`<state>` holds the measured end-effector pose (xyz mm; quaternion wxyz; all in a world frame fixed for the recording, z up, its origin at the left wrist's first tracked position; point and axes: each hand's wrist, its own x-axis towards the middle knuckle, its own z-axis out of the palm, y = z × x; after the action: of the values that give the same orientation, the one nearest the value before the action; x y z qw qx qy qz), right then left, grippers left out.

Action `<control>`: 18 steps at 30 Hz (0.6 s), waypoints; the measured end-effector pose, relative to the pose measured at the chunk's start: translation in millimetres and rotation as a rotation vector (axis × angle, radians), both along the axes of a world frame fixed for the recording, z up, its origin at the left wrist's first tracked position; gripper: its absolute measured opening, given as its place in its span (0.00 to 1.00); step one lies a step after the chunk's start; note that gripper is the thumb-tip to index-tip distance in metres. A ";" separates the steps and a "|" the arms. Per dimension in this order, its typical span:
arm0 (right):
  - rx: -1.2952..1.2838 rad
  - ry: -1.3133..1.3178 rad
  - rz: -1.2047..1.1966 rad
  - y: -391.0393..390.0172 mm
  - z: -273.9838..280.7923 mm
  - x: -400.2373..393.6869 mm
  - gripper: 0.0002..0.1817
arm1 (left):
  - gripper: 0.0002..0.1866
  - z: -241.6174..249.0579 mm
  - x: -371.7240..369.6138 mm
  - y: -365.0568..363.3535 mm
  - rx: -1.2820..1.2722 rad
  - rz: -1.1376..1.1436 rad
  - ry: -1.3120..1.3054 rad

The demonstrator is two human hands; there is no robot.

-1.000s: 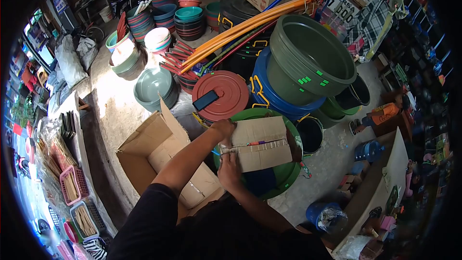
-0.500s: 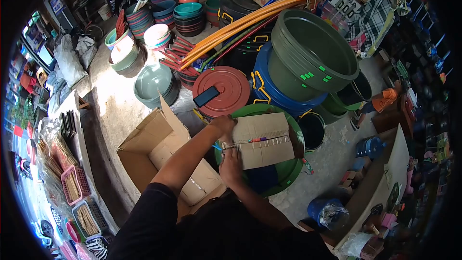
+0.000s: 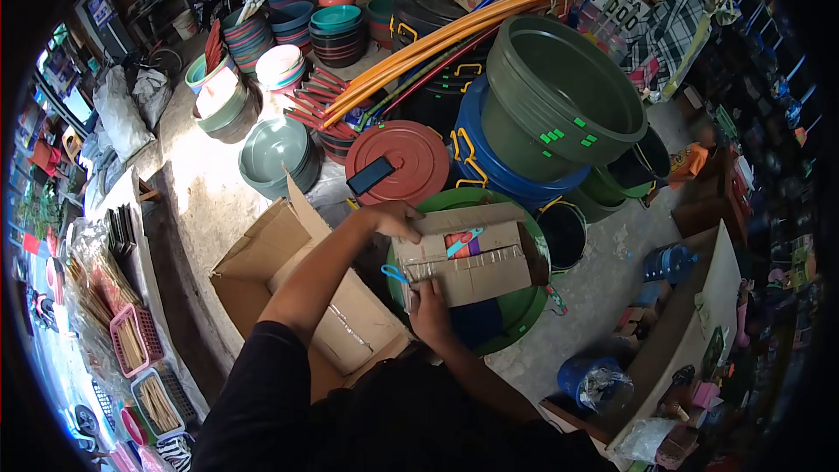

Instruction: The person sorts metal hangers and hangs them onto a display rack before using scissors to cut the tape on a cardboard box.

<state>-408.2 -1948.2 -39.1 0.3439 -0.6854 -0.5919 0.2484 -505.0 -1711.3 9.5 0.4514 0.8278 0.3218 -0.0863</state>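
The left hand (image 3: 391,220) is closing its grip on the top flap of a small cardboard box (image 3: 463,255) while the right hand (image 3: 430,308) is gripping its near edge beside a blue-handled tool (image 3: 393,274), the box sitting on a green basin (image 3: 516,310) next to a large open carton (image 3: 297,280).

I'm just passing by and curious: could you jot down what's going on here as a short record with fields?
Place: crowded shop floor stacked with plastic basins and tubs
Left hand: grips the far left corner of a small brown cardboard box
Right hand: at the box's near edge, beside a blue-handled tool
Box state: top flaps parted, colourful items showing inside
Box rests on: large green plastic basin
Nearby: big open cardboard carton; round red plastic lid with a dark phone on it
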 end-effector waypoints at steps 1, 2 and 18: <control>0.008 -0.003 -0.003 -4.6 -0.8 3.2 0.11 | 0.44 -7.3 -7.6 11.6 0.008 -0.003 -0.003; 0.016 0.012 0.023 -12.5 -1.7 4.8 0.11 | 0.37 -14.5 -16.0 23.1 -0.091 0.138 -0.146; 0.020 0.108 0.091 12.9 4.3 40.0 0.11 | 0.14 -66.9 -41.3 -146.6 0.326 0.651 -0.402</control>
<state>-368.2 -1935.3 -34.8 0.3705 -0.6398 -0.6056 0.2944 -546.3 -1857.9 -57.4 0.3718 0.7439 0.4817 0.2763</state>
